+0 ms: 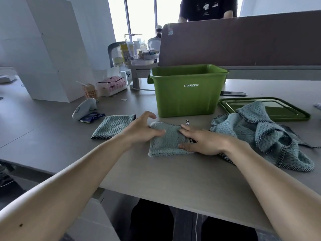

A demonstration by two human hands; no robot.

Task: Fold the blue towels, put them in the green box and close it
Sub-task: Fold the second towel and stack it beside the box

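A folded blue towel (pixel 165 142) lies on the table in front of me. My left hand (pixel 142 128) rests on its left edge with thumb and fingers spread. My right hand (pixel 203 140) lies flat on its right side, fingers pressing the fabric. Another folded blue towel (pixel 112 126) sits to the left. A crumpled heap of blue towels (pixel 264 134) with checked trim lies to the right. The green box (pixel 188 94) stands open behind the towels. Its green lid (pixel 286 113) lies flat to the right, partly under the heap.
A white handheld device (pixel 83 108) and a dark blue packet (pixel 92 117) lie at the left. A juice carton (pixel 90 91) and tissue pack (pixel 112 86) stand further back. A phone (pixel 233 93) lies behind the box. A grey partition (pixel 243 42) and a person stand beyond.
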